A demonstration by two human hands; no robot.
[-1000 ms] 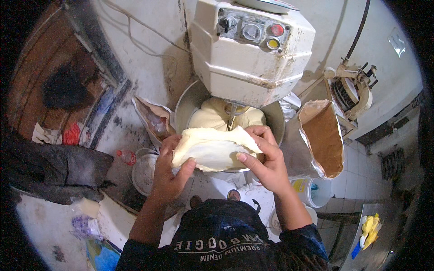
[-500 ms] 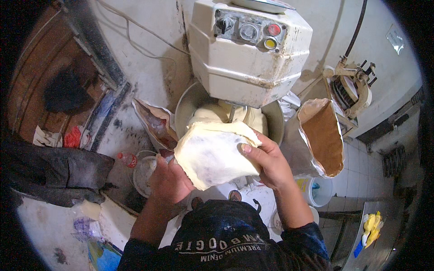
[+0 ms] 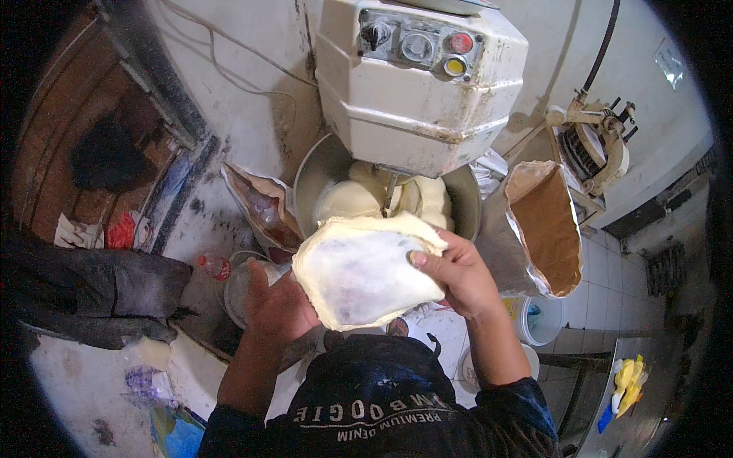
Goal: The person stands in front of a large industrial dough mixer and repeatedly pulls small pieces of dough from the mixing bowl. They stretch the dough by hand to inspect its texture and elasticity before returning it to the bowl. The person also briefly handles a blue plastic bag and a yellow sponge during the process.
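A thin, pale sheet of dough is stretched between my hands, with a thicker rim and dark shapes showing through its middle. My right hand grips its right edge, thumb on top and fingers underneath. At the left edge, my left hand supports the sheet with its thumb held away; its other fingers are partly hidden by the dough. Just beyond, more dough lies in a metal mixer bowl, around an upright metal bar.
The white mixer head overhangs the bowl. Open paper sacks stand left and right of it. A bottle with a red label and a bucket are at left; a clear tub is at right.
The dough sheet has come slightly lower and toward me, and more dark shows through it. My left hand has shifted a little left and down. More dough in the bowl is visible.
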